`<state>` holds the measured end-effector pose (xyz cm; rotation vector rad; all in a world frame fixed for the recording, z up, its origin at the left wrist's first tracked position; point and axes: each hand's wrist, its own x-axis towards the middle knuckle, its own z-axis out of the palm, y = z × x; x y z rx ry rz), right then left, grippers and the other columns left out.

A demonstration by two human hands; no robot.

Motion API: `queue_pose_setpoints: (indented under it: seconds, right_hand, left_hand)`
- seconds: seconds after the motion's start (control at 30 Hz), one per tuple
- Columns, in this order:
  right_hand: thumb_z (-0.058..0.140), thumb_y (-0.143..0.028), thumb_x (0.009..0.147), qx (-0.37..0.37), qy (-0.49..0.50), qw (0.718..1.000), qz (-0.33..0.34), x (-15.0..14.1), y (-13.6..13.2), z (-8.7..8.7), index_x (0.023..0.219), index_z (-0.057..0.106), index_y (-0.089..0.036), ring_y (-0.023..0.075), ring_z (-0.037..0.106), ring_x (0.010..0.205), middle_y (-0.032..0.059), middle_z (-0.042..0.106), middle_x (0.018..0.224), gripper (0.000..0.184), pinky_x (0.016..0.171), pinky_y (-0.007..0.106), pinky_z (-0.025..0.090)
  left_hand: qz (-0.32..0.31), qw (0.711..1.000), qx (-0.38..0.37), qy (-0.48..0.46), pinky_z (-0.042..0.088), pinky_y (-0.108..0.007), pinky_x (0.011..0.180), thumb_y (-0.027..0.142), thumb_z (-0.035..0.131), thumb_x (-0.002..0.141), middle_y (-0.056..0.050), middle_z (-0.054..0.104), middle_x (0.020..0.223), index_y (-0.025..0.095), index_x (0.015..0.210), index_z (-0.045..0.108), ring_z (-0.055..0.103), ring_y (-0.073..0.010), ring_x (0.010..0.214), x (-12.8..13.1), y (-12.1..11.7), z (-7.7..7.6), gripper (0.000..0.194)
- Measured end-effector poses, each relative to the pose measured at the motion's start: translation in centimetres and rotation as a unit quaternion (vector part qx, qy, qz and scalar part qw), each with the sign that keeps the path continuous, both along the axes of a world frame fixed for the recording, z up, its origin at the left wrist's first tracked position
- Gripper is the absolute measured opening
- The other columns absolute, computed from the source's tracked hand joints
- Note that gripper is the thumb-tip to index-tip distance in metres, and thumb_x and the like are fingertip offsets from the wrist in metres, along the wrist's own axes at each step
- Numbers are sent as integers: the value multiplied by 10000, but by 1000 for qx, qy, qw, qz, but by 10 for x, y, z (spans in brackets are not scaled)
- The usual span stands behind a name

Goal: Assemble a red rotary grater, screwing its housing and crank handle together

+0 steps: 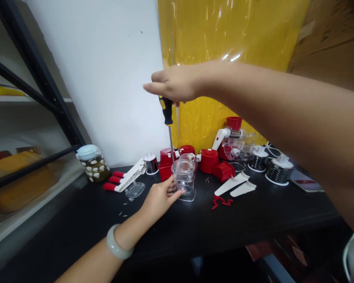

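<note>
A black table (253,220) carries red grater parts (215,163), steel drums (279,169) and a jar (93,162).

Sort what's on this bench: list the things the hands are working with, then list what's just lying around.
In hand:
- right hand gripping the screwdriver, shaft pointing down
- left hand steadying the clear plastic housing

Lying about:
- jar with pale lid
- red-tipped white handles
- metal grater drums
- red plastic parts
- white blades
- assembled grater
</note>
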<state>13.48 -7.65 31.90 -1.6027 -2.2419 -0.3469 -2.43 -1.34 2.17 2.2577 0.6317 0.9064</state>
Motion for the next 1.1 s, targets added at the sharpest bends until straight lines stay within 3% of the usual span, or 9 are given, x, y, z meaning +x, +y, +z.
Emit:
queue_pose_setpoints:
  seconds: [0.17,0.3,0.4,0.57,0.67,0.8,0.9,1.03,1.1]
  right_hand:
    - [455,-198,921,-71,75,993,51,2,-3,0,1083,509,-203,118,645,757,37,628,984,171,565,232,561]
    - [554,-420,910,2,-4,998,58,2,-1,0,954,543,-220,116,587,545,-15,604,692,205,529,237,506]
    - [512,-573,885,94,-61,993,27,0,2,-4,711,515,-185,181,571,696,37,540,668,425,628,285,482]
    - [400,-301,955,-15,64,996,64,4,5,-8,1076,539,-178,178,566,941,85,593,1128,222,658,256,532]
    - [456,-284,957,-46,82,991,97,9,2,-6,1228,488,-230,132,618,901,15,628,1060,278,641,204,528]
    - [560,-445,915,48,13,996,79,8,1,-9,927,587,-158,108,614,650,1,625,765,288,612,228,468]
    - [512,-533,920,127,34,990,45,7,7,-18,780,554,-141,181,625,784,47,595,755,418,731,307,490]
    - [420,-292,979,34,174,974,142,17,16,-29,1075,515,-152,197,611,927,50,596,916,195,791,373,530]
    - [456,-204,950,-31,227,950,212,25,16,-31,1177,469,-178,177,615,944,42,601,981,229,783,353,542]
  left_hand:
    - [-3,1000,-8,7,630,-367,800,406,708,806,-67,773,1017,191,1179,633,746,-240,919,-1,-1,2,438]
    - [0,1000,-17,6,625,-374,812,396,708,800,-72,776,995,178,1154,640,743,-247,930,0,-1,2,421]
    - [1,1000,-21,4,624,-388,810,403,704,799,-68,777,980,181,1164,637,744,-256,924,0,0,1,432]
    - [-5,1000,-23,13,621,-381,829,407,693,814,-55,772,991,195,1227,607,741,-244,935,-1,2,-1,472]
    - [-14,1000,-22,17,621,-341,833,381,683,830,-36,768,1004,206,1255,591,740,-219,939,-2,3,-2,469]
    - [-10,1000,-9,20,624,-330,822,377,679,836,-25,769,995,216,1261,589,741,-217,932,-2,4,-3,463]
    - [-6,1000,-5,20,628,-342,809,395,681,833,-29,770,983,214,1237,603,744,-227,914,-2,4,-4,449]
    - [-17,999,-25,13,617,-328,837,373,679,832,-31,766,1016,212,1249,601,737,-221,948,-2,3,-3,454]
    - [-19,999,-35,8,611,-318,842,340,674,832,-35,764,1017,203,1252,600,735,-213,949,-1,2,-1,447]
